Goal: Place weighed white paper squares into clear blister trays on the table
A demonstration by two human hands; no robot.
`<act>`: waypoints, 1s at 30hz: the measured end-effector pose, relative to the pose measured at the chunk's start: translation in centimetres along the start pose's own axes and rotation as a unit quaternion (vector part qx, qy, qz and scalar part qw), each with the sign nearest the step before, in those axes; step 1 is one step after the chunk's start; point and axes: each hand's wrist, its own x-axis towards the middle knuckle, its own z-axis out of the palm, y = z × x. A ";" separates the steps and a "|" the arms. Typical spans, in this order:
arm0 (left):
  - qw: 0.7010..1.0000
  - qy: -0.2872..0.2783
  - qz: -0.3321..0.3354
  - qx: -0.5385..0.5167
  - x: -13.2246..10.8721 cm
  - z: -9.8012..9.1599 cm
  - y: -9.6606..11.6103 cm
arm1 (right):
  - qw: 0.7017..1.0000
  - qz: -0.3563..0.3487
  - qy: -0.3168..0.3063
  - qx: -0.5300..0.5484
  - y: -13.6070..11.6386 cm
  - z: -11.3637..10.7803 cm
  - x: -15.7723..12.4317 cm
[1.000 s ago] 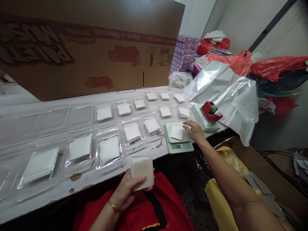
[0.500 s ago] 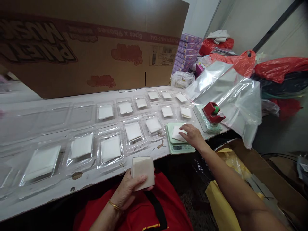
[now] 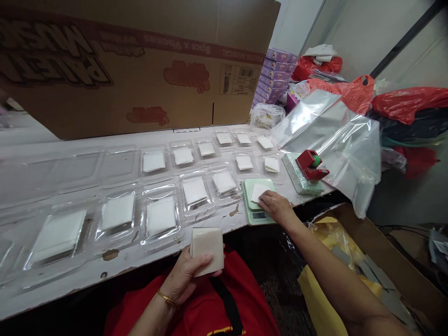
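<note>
My left hand (image 3: pixel 185 273) is closed round a thick stack of square white paper sheets (image 3: pixel 208 245) above my lap, thumb on top. At the table edge, my right hand (image 3: pixel 276 207) pinches the near corner of some white paper squares (image 3: pixel 258 191) lying on a pale green digital scale (image 3: pixel 249 215). Its display is too small to read, and my fingers hide part of the papers. Left of the scale, clear plastic trays (image 3: pixel 143 228) stand in two rows. Many hold a white paper stack, such as the stack (image 3: pixel 161 216); several at the far left hold none.
A large cardboard box (image 3: pixel 189 102) stands along the back of the table. Right of the scale, a red tape dispenser (image 3: pixel 311 165) sits on a small box beside clear plastic bags (image 3: pixel 353 149). Purple boxes (image 3: pixel 275 74) are stacked behind. Below right is an open carton (image 3: pixel 381 238).
My right hand has moved slightly down and left over the scale, and its fingers have closed on the paper corner. My left hand keeps its stack almost still.
</note>
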 end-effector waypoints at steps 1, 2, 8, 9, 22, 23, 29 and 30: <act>1.000 0.000 0.002 0.000 0.0 0.0 0.0 | 1.000 0.001 -0.001 0.001 0.0 -0.1 0.0; 1.000 0.002 0.004 -0.001 0.0 0.0 0.0 | 1.000 0.003 -0.003 0.003 0.0 -0.1 0.0; 1.000 0.006 0.001 0.006 0.1 0.1 0.0 | 1.000 0.007 -0.011 0.019 0.3 -0.2 0.2; 1.000 0.005 0.002 0.007 0.1 0.1 0.0 | 1.000 0.005 -0.011 0.022 0.4 -0.2 0.2; 1.000 -0.013 -0.016 -0.014 0.4 -0.3 -0.6 | 0.990 0.065 0.106 0.068 1.1 -0.6 0.4; 1.000 -0.018 -0.015 -0.020 0.4 -0.3 -0.7 | 0.980 0.096 0.150 0.095 1.3 -1.1 0.4; 0.998 -0.032 -0.035 -0.037 0.6 0.0 -0.7 | 0.912 0.131 0.262 0.286 -2.8 -4.9 -0.6; 0.998 -0.025 -0.038 -0.038 0.8 0.0 -0.8 | 0.915 0.098 0.255 0.296 -4.6 -4.8 -1.1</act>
